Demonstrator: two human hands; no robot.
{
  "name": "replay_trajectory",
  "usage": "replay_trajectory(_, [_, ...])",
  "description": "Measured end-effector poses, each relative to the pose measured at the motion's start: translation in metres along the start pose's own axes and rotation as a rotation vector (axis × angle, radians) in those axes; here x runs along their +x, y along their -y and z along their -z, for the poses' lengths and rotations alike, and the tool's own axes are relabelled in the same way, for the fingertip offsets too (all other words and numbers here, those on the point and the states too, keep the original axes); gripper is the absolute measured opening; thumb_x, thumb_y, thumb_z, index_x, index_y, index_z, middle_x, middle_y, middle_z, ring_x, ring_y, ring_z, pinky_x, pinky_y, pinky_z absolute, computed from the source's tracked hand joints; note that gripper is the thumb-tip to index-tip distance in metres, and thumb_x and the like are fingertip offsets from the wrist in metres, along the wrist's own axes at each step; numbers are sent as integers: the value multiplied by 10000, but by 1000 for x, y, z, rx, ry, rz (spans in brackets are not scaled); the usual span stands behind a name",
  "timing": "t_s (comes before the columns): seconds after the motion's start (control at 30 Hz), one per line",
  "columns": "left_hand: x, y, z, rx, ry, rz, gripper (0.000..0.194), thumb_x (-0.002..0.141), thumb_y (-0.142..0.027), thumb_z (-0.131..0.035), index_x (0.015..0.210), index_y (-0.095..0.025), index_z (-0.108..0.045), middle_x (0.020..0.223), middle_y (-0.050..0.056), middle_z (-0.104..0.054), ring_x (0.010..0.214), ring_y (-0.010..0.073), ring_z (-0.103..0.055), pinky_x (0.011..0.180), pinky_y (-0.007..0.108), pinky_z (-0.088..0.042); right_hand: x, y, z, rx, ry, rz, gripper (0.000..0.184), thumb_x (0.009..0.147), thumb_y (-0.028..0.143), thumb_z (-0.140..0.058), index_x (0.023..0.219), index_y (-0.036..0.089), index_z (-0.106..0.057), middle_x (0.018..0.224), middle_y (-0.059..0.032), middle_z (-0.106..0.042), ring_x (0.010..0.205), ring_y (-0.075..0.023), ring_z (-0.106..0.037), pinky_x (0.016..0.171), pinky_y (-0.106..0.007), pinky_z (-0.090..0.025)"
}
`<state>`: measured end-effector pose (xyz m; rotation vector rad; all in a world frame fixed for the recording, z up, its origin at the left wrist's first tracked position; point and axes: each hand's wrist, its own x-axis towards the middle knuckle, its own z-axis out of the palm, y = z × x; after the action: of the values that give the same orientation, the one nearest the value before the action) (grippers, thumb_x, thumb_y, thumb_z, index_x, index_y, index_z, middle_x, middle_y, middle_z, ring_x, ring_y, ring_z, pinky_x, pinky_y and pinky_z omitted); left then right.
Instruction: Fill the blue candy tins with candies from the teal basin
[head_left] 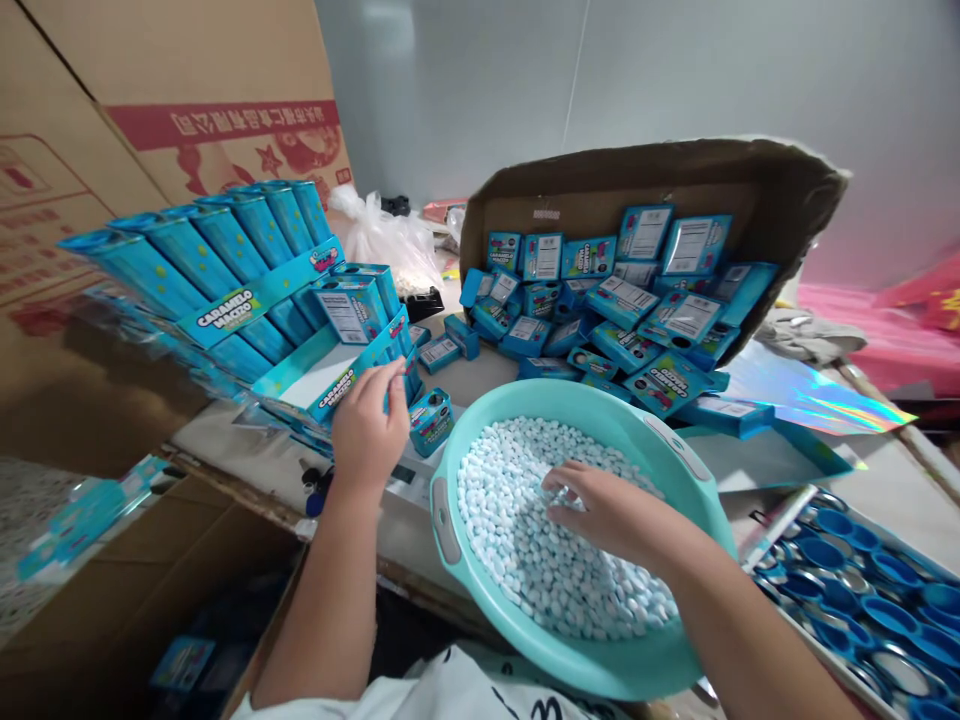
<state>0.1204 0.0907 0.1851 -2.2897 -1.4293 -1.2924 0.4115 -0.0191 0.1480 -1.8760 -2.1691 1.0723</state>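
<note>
My left hand (367, 425) is at the near right corner of a blue "Caramelo Macizo" display tray (289, 385), its fingers bent against the front wall. What lies under its fingertips is partly hidden. Just right of that hand, a small blue candy box (431, 422) rests on the table. My right hand (600, 505) reaches into a turquoise basin (562, 392). Its fingers are curved and its thumb stands apart from them, the tips touching pale blue and white candies (517, 520). No candy can be made out in its grasp.
Tall blue tubes (225, 245) fill a display stacked behind the tray. An open carton (667, 165) spills small blue boxes (622, 300) beyond the basin. At right, a shallow box holds blue-rimmed lids (862, 570). An open cardboard box (142, 570) stands below the table's left edge.
</note>
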Motion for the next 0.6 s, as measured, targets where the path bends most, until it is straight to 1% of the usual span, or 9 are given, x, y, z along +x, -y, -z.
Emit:
replay_trajectory(0.03, [-4,2,10,7,-85,-34,297,986,-201,-479,1190,-153,-690,1105,105,-745,1048,211,-693,963,350,-543,0,-1,-1,1,2,-1,281,920,398,-547,1142,267,-659,1215,-64,-647,991,-261,-644,807,-372,-464])
replay_trajectory(0.1, [-12,6,32,37,-206,-97,277,954,-162,-525,1167,-165,-702,1075,95,-752,999,205,-707,941,349,-556,1,-1,-2,-5,15,-6,304,898,406,-590,1157,263,-660,1241,-68,-644,1019,-268,-642,827,-374,-465])
replay_trajectory(0.2, [-25,15,63,115,-309,-169,314,891,-139,-609,1180,-200,-715,1059,85,-760,965,223,-716,910,370,-573,2,0,-2,-28,34,-13,329,877,391,-621,1173,251,-658,1256,-79,-642,1010,-267,-649,826,-368,-470])
replay_trajectory(0.3, [-33,25,85,192,-385,-192,329,872,-141,-634,1179,-206,-731,1023,103,-763,940,249,-719,877,410,-588,3,1,-2,-30,53,-27,350,878,392,-616,1196,249,-652,1278,-85,-629,1030,-267,-649,823,-356,-479])
replay_trajectory(0.37, [-35,31,93,240,-408,-174,322,883,-145,-621,1175,-216,-737,1020,113,-760,943,260,-718,867,434,-595,5,1,-2,-26,80,-53,376,882,403,-606,1224,249,-643,1297,-87,-617,1056,-271,-643,824,-353,-487])
replay_trajectory(0.43, [-35,36,97,292,-411,-150,329,900,-150,-601,1194,-229,-728,1026,113,-756,964,269,-716,867,452,-597,6,0,-2,-24,96,-71,395,887,415,-597,1243,246,-636,1311,-90,-609,1061,-271,-639,831,-357,-490])
replay_trajectory(0.5, [-33,38,96,329,-383,-129,340,914,-161,-588,1224,-226,-710,1048,114,-748,990,274,-711,873,456,-593,7,-2,-2,-18,94,-69,403,892,422,-588,1250,244,-632,1317,-90,-604,1051,-267,-637,849,-366,-488])
replay_trajectory(0.6, [-29,38,89,312,-355,-104,327,901,-175,-610,1211,-198,-709,1063,126,-732,974,270,-704,848,434,-586,7,-3,-3,-8,93,-60,393,897,424,-580,1241,241,-632,1316,-90,-602,1053,-265,-632,873,-375,-479])
